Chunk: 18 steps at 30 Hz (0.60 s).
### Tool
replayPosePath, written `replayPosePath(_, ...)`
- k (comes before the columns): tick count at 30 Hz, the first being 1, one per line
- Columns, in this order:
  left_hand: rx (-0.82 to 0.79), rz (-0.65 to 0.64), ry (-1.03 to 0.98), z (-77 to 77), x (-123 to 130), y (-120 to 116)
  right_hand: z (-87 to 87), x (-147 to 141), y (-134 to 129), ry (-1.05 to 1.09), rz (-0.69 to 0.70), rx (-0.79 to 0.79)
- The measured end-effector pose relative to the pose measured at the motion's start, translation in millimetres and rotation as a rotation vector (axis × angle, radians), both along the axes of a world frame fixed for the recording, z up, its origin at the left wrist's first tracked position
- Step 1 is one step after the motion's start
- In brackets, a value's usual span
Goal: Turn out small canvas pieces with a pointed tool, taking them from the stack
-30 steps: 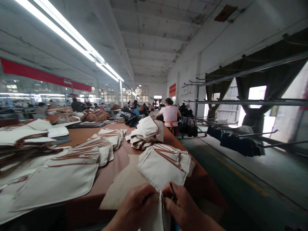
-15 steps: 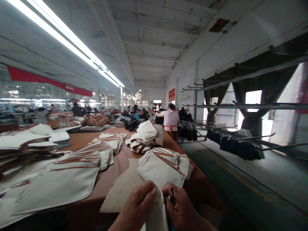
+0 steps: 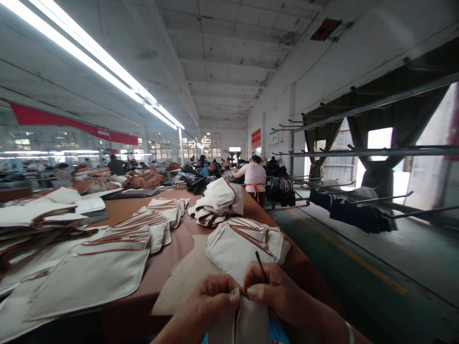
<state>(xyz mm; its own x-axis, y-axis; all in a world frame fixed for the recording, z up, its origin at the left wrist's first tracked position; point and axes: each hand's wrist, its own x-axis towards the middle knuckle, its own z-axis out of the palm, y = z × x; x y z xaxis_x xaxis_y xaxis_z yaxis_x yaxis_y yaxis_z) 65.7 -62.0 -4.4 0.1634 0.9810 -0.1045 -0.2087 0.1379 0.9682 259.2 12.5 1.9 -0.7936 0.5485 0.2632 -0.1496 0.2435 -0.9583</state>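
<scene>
Between my two hands hangs a white fabric piece [image 3: 252, 321], with a dark slit or seam running down its middle. My left hand [image 3: 214, 300] is closed, pinching the piece's top edge between thumb and forefinger. My right hand [image 3: 274, 291] is closed at the same edge, close against the left fingertips. A thin dark stick-like tool [image 3: 261, 267] rises slantwise out of the right fist; its lower end is hidden. Just beyond the hands lies a fanned stack of white fabric pieces with brown trim [image 3: 238, 246], resting partly on a beige sheet [image 3: 182, 282].
Rows of white trimmed pieces [image 3: 96, 272] cover the left of the brown table [image 3: 179, 258]. A folded white pile [image 3: 217, 198] stands farther back. A person [image 3: 254, 177] in an apron works beside the table's far right edge. Metal racks [image 3: 373, 153] line the right side.
The fabric piece has been turned, so its slit now faces me. My right hand has tilted and risen slightly, and the dark tool now points upward above it.
</scene>
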Motion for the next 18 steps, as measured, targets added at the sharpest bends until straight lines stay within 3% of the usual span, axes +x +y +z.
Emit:
replayPosePath(9, -0.045, 0.045, -0.059, -2.9, -2.4, 4.9, 5.8, 5.7, 0.4, -0.155, -0.138, 0.613)
replayPosePath(14, -0.069, 0.104, -0.048, -24.8, -8.7, 14.2, -10.7, -8.7, 13.8, -0.075, -0.219, 1.254)
replayPosePath(16, -0.06, 0.111, -0.056, -27.6, -9.6, 14.7, -17.9, -14.6, 17.5, -0.035, -0.278, 1.374)
replayPosePath(18, -0.04, 0.123, -0.046, -24.8, -8.8, 13.2, -23.5, -19.0, 19.7, -0.022, -0.304, 1.397)
